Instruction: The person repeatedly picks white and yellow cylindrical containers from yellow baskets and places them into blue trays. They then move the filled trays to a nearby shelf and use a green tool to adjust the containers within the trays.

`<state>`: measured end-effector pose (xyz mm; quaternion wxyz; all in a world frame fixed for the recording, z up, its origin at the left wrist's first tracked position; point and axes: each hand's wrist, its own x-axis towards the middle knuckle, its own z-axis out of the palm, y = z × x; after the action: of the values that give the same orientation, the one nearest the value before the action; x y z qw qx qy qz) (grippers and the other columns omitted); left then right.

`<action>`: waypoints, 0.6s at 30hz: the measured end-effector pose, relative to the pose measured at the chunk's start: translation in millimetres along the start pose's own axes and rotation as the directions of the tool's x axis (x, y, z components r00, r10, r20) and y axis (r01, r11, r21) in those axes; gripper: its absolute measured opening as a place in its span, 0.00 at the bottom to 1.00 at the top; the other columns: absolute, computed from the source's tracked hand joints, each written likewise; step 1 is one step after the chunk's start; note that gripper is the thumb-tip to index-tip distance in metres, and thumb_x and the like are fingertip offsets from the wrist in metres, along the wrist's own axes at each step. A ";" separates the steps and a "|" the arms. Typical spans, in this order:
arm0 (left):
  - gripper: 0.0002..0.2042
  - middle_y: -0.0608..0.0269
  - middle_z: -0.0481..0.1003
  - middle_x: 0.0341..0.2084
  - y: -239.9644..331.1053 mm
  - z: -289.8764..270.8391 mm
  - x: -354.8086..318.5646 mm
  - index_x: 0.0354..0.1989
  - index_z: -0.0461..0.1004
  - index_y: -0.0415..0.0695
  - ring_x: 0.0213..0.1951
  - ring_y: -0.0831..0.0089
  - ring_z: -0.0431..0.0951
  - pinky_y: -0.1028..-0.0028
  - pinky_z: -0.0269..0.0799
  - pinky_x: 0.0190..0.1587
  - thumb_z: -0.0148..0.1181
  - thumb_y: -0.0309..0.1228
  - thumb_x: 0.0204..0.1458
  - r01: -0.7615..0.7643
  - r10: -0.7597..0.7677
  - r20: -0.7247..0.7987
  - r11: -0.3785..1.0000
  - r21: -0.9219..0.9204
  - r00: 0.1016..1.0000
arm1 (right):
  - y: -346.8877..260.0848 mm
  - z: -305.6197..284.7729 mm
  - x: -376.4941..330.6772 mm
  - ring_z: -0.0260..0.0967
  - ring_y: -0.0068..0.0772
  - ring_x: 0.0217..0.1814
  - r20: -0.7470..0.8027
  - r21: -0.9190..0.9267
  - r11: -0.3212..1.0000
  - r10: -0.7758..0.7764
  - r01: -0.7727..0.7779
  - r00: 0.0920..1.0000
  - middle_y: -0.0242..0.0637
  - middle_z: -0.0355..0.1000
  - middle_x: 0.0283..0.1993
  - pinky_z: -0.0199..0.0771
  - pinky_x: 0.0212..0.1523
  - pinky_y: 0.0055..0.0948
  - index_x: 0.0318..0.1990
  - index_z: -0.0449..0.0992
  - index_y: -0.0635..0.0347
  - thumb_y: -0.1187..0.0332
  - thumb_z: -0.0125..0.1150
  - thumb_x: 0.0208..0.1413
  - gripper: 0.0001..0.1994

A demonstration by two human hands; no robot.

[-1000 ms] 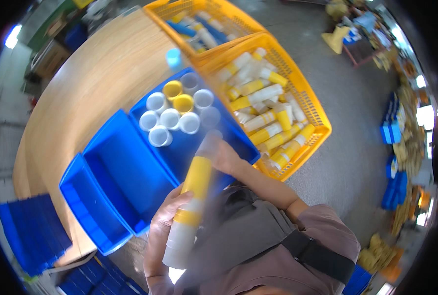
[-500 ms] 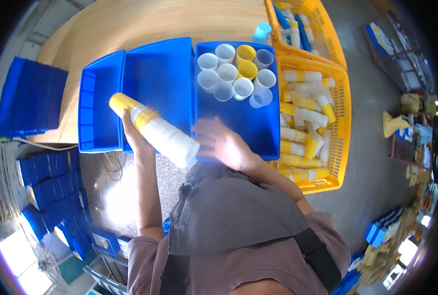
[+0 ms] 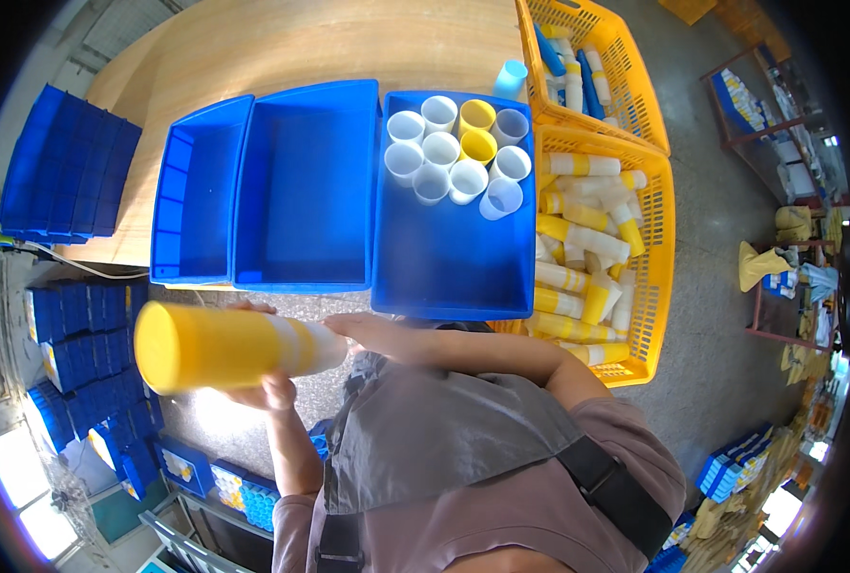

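A nested stack of plastic cups (image 3: 215,346), yellow toward its left end and white toward its right, lies almost level in front of me, left of my body. My left hand (image 3: 270,393) is wrapped around it, fingers showing above and below. At the white end my right hand (image 3: 377,332) grips the stack, its fingertips partly hidden and slightly blurred. Beyond my right arm is a blue bin (image 3: 454,258) where several white cups (image 3: 441,150) and two yellow cups (image 3: 478,146) stand upright, mouths up, in its far half.
A wide blue bin (image 3: 306,191) and a narrower one (image 3: 196,196) stand to the left on the wooden table (image 3: 349,38). Stacked blue bins (image 3: 67,172) sit farther left. At right are yellow crates (image 3: 664,258) of cup stacks and a light-blue cup (image 3: 510,80).
The cup stack has swung from a slant over the bins to nearly level, lower and farther left, nearer me. My right hand has moved from open beside it onto its white end.
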<state>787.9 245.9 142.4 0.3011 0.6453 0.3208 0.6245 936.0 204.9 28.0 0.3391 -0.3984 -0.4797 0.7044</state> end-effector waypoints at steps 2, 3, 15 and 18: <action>0.28 0.42 0.74 0.44 -8.5 -2.7 7.1 0.64 0.54 0.39 0.40 0.59 0.79 0.60 0.82 0.40 0.51 0.45 0.63 0.226 -0.220 -0.157 0.974 0.015 0.963 | -4.2 -12.7 -0.9 0.58 0.48 0.68 -0.118 -0.427 0.902 -0.120 0.059 0.986 0.43 0.64 0.65 0.58 0.65 0.47 0.60 0.70 0.54 0.50 0.50 0.66 0.23; 0.29 0.43 0.75 0.43 -12.3 -5.1 12.8 0.62 0.57 0.37 0.39 0.60 0.80 0.63 0.82 0.40 0.51 0.47 0.62 0.430 -0.446 -0.140 0.893 -0.130 0.884 | -10.2 -20.1 -2.3 0.56 0.54 0.69 -0.288 -0.571 0.819 -0.269 0.060 0.919 0.49 0.64 0.64 0.56 0.67 0.45 0.60 0.69 0.60 0.54 0.54 0.65 0.24; 0.31 0.44 0.77 0.36 -64.7 57.3 -13.6 0.55 0.65 0.35 0.35 0.60 0.81 0.65 0.82 0.37 0.67 0.47 0.53 0.963 -0.591 0.760 -0.173 0.208 -0.271 | -1.0 -96.9 -31.5 0.72 0.30 0.48 -0.457 0.730 0.612 0.104 0.306 0.883 0.38 0.74 0.47 0.72 0.54 0.32 0.50 0.71 0.59 0.56 0.48 0.69 0.16; 0.32 0.45 0.77 0.37 -56.4 40.0 -2.6 0.56 0.65 0.35 0.37 0.59 0.82 0.64 0.82 0.38 0.66 0.48 0.53 0.946 -0.565 0.759 -0.167 0.278 -0.323 | 13.9 -118.1 -23.0 0.71 0.33 0.50 -0.540 0.676 0.670 0.166 0.308 0.825 0.38 0.73 0.47 0.71 0.56 0.34 0.50 0.71 0.59 0.59 0.42 0.71 0.15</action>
<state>825.7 278.9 94.7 0.8918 0.2662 0.3621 -0.0519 1049.8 228.7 -6.1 0.6238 -0.3948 -0.0474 0.6728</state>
